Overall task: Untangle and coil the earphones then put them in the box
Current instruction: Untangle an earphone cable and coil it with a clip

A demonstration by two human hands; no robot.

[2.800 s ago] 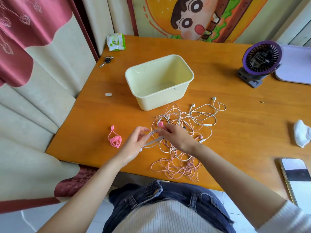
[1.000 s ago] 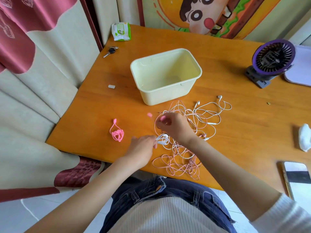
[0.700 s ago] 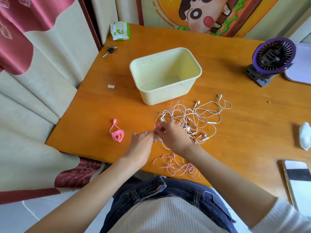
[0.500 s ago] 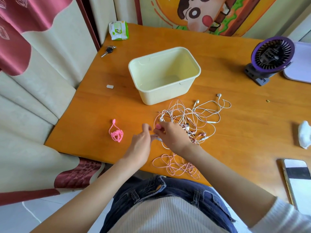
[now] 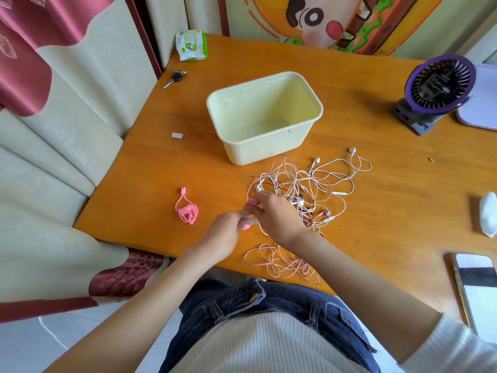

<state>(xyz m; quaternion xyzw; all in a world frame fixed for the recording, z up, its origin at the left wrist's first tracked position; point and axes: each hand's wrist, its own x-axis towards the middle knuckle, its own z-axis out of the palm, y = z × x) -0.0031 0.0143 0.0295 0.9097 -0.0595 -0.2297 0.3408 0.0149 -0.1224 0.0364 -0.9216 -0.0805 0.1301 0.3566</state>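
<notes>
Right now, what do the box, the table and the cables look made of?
The box: probably plastic, pale yellow, smooth with a slight gloss; moulded rounded rim.
The table: wood or veneer, orange, varnished; grain streaks and soft sheen show.
The cables: thin wire in rubbery white and pink sheath, seemingly; they lie in limp loops.

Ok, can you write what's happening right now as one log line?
step: untangling; left grip: pinches earphones; right grip: pinches earphones; box: empty

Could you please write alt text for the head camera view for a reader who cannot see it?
A person's left hand and right hand pinch a cable from a tangle of white and pink earphones on a wooden table; the cream box behind is empty.
</notes>
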